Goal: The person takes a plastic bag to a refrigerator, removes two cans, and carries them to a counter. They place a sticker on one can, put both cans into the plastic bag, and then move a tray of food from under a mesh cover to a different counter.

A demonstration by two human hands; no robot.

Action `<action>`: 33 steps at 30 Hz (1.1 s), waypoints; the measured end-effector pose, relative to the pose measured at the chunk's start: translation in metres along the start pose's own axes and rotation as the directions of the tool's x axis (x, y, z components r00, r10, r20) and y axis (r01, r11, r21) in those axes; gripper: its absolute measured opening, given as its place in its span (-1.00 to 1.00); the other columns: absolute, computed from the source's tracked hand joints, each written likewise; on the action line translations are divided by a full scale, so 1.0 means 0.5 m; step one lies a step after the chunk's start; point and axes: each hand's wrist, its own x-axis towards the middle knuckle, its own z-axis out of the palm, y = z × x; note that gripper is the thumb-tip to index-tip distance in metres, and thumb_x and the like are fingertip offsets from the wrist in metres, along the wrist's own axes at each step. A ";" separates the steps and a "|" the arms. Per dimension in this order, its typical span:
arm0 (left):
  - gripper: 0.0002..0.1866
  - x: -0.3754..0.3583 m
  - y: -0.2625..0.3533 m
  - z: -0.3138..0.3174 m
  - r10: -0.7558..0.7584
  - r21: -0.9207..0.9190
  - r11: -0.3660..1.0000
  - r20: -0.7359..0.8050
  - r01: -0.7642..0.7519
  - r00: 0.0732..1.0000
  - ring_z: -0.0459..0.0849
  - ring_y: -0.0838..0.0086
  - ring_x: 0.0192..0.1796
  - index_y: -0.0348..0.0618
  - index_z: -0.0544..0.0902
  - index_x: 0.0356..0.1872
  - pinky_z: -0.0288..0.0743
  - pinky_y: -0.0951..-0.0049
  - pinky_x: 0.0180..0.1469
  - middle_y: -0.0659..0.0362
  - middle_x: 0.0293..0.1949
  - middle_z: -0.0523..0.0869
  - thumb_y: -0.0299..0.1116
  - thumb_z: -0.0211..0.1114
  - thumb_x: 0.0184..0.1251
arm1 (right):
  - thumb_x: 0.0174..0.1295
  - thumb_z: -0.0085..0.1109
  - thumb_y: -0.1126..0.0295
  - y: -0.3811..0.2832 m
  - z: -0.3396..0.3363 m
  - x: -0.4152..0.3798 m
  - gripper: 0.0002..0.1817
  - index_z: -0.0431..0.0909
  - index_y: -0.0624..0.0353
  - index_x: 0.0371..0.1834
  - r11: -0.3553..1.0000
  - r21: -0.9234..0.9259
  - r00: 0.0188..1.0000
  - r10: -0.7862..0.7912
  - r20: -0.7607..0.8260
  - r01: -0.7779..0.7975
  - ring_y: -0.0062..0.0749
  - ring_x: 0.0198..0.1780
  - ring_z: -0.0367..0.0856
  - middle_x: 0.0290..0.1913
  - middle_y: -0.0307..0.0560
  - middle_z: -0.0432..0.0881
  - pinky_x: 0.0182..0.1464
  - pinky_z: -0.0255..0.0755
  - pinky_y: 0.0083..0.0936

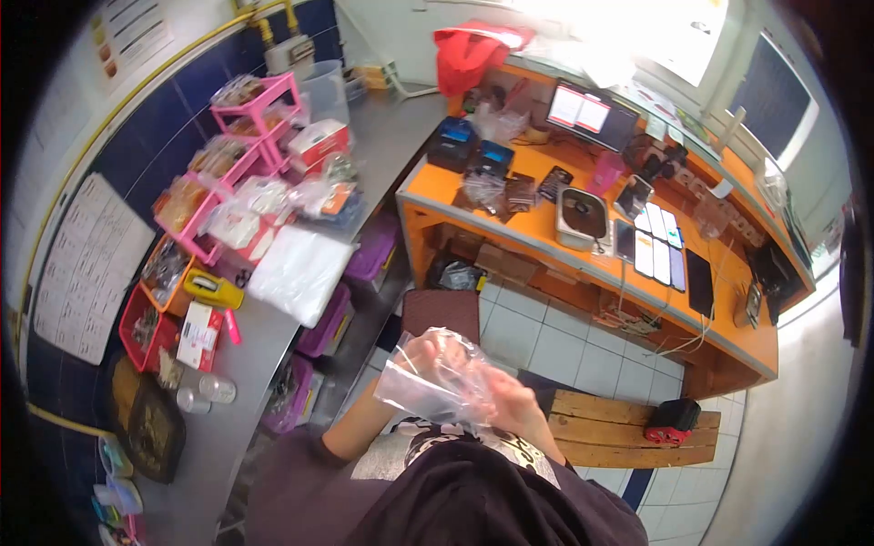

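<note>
A clear plastic bag (432, 387) is held up in front of the chest, between both hands. My left hand (421, 353) is behind its upper left part, with the fingers closed on the film. On the right side, my right hand (512, 400) grips the bag's edge with bent fingers. The film is crumpled and shiny, and whether anything is inside cannot be made out. To the left, a stack of white plastic bags (300, 273) lies on the metal counter (259, 382).
Pink racks (196, 241) with packets, a yellow tool (214, 289) and a red bin (146, 332) stand along the left wall. Ahead is an orange desk (437, 187) with a monitor (592, 116) and several phones. A wooden bench (601, 428) is at the right.
</note>
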 end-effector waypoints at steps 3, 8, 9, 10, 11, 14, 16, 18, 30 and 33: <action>-0.66 -0.138 0.056 0.002 -0.018 0.144 0.988 -0.247 0.055 0.969 0.32 0.56 -0.39 -0.09 0.40 -0.42 0.26 0.51 -0.34 0.31 -0.47 0.35 -0.01 0.13 0.28 | 0.09 0.19 0.39 0.043 0.036 0.062 -0.59 0.36 0.31 -0.02 0.978 -0.208 0.996 0.014 0.085 0.004 -0.60 -0.32 0.42 -0.28 -0.19 0.47 -0.24 0.31 -0.64; -0.55 -0.352 0.139 0.012 -0.086 0.678 0.711 -0.179 0.186 0.980 0.31 0.67 -0.41 -0.13 0.42 -0.46 0.20 0.66 -0.41 0.31 -0.47 0.38 0.09 0.18 0.20 | 0.08 0.23 0.32 0.169 0.091 0.165 -0.64 0.36 0.28 -0.15 0.982 -0.087 0.926 0.187 0.329 -0.167 -0.60 -0.36 0.42 -0.39 -0.22 0.44 -0.30 0.29 -0.64; -0.59 -0.399 0.149 0.024 -0.014 0.550 0.823 -0.229 0.141 0.973 0.34 0.64 -0.41 -0.13 0.43 -0.49 0.23 0.61 -0.39 0.29 -0.46 0.42 0.04 0.18 0.24 | 0.10 0.21 0.30 0.205 0.106 0.177 -0.64 0.35 0.27 -0.15 0.957 0.006 0.904 0.272 0.331 -0.290 -0.60 -0.41 0.41 -0.40 -0.21 0.45 -0.35 0.27 -0.62; -0.60 -0.425 0.154 0.030 0.184 0.478 0.876 -0.203 -0.067 0.962 0.35 0.63 -0.41 -0.13 0.43 -0.49 0.23 0.59 -0.39 0.28 -0.45 0.42 0.01 0.17 0.25 | 0.10 0.23 0.28 0.231 0.125 0.180 -0.57 0.35 0.28 -0.06 0.893 0.094 0.853 0.384 0.353 -0.441 -0.57 -0.32 0.46 -0.29 -0.17 0.49 -0.28 0.33 -0.60; -0.62 -0.447 0.157 0.039 0.382 0.401 0.871 -0.194 -0.283 0.904 0.35 0.62 -0.42 -0.13 0.43 -0.49 0.24 0.57 -0.40 0.27 -0.45 0.43 -0.01 0.17 0.26 | 0.09 0.23 0.27 0.267 0.154 0.172 -0.52 0.33 0.29 0.01 0.892 -0.047 0.876 0.452 0.167 -0.451 -0.55 -0.25 0.47 -0.22 -0.16 0.49 -0.23 0.35 -0.59; -0.71 -0.553 0.164 0.085 0.579 0.294 0.814 -0.363 -0.500 0.730 0.37 0.60 -0.44 -0.12 0.44 -0.37 0.26 0.55 -0.41 0.24 -0.42 0.46 -0.09 0.14 0.29 | 0.04 0.27 0.27 0.389 0.163 0.191 -0.34 0.24 0.30 0.17 0.806 -0.252 0.792 0.583 0.183 -0.536 -0.52 -0.11 0.48 -0.06 -0.15 0.48 -0.13 0.37 -0.58; -0.67 -0.638 0.159 0.099 0.522 0.119 0.838 -0.460 -0.533 0.718 0.36 0.62 -0.43 -0.14 0.44 -0.28 0.26 0.58 -0.40 0.24 -0.40 0.46 -0.05 0.14 0.29 | -0.02 0.30 0.27 0.426 0.164 0.223 -0.31 0.23 0.33 0.15 0.826 -0.282 0.773 0.559 0.299 -0.488 -0.53 -0.23 0.51 -0.14 -0.14 0.51 -0.21 0.37 -0.59; -0.54 -0.674 0.179 0.146 0.283 0.188 0.959 -0.579 -0.212 0.765 0.35 0.65 -0.44 -0.20 0.41 -0.16 0.22 0.63 -0.44 0.26 -0.38 0.45 0.05 0.13 0.26 | -0.12 0.35 0.27 0.442 0.171 0.264 -0.25 0.21 0.39 0.12 0.821 -0.100 0.744 0.554 0.372 -0.562 -0.56 -0.43 0.49 -0.29 -0.12 0.53 -0.37 0.34 -0.61; -0.38 -0.979 0.232 0.172 0.601 0.607 0.748 -0.791 0.268 0.114 0.54 0.41 -0.63 -0.33 0.56 -0.36 0.44 0.41 -0.40 0.11 -0.67 0.57 0.06 -0.27 0.44 | 0.27 0.05 0.17 0.664 0.207 0.504 -0.36 0.04 0.29 0.27 0.401 -0.888 0.524 0.818 0.236 -0.226 -0.26 0.06 0.43 0.11 0.10 0.37 0.11 0.33 -0.27; -0.45 -0.977 0.282 0.180 0.583 0.073 0.564 -0.741 0.822 -0.334 0.63 0.14 -0.33 -0.47 0.51 -0.28 0.48 0.25 -0.19 -0.12 -0.49 0.60 -0.05 -0.17 0.42 | -0.04 0.39 0.21 0.786 0.018 0.633 -0.08 -0.02 0.35 0.27 -0.097 -0.891 0.864 0.313 0.395 0.443 -0.19 0.12 0.37 0.17 0.16 0.27 0.09 0.34 -0.33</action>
